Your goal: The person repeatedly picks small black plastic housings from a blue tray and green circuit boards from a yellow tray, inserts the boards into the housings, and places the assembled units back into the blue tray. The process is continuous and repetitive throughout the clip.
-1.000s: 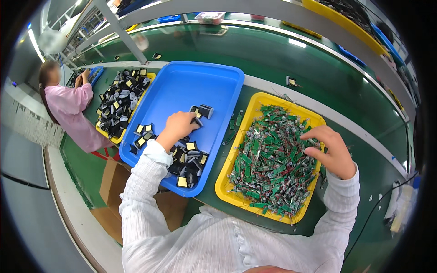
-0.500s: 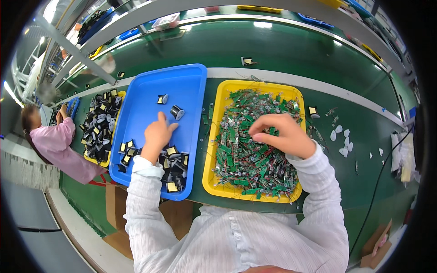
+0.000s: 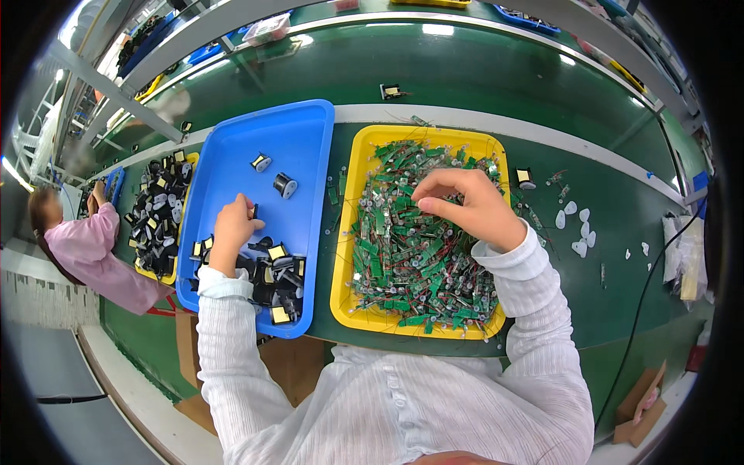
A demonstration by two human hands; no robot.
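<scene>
My left hand (image 3: 235, 231) is closed over the blue tray (image 3: 316, 194), with a dark bit of a small black part (image 3: 255, 211) showing at its fingertips. Below that hand lies a pile of black parts with pale yellow faces (image 3: 277, 275). Two loose parts, a smaller one (image 3: 261, 162) and a black cylindrical one (image 3: 284, 185), lie farther up the tray. Over the yellow tray (image 3: 342, 291), my right hand (image 3: 474, 208) has thumb and fingers drawn together; whatever lies between them is hidden. Beneath it are heaped small green circuit boards (image 3: 411, 256) with thin wires.
Another yellow tray of black and grey parts (image 3: 159, 209) stands at the left, near a person in pink (image 3: 85, 240). White teardrop pieces (image 3: 584, 229) and a black part (image 3: 525, 178) lie right of the boards. A green conveyor (image 3: 333, 66) runs beyond a pale rail.
My left hand has drawn back toward the pile, and its spread fingers have closed on a black part. My right hand stays over the boards. The whole view has shifted slightly.
</scene>
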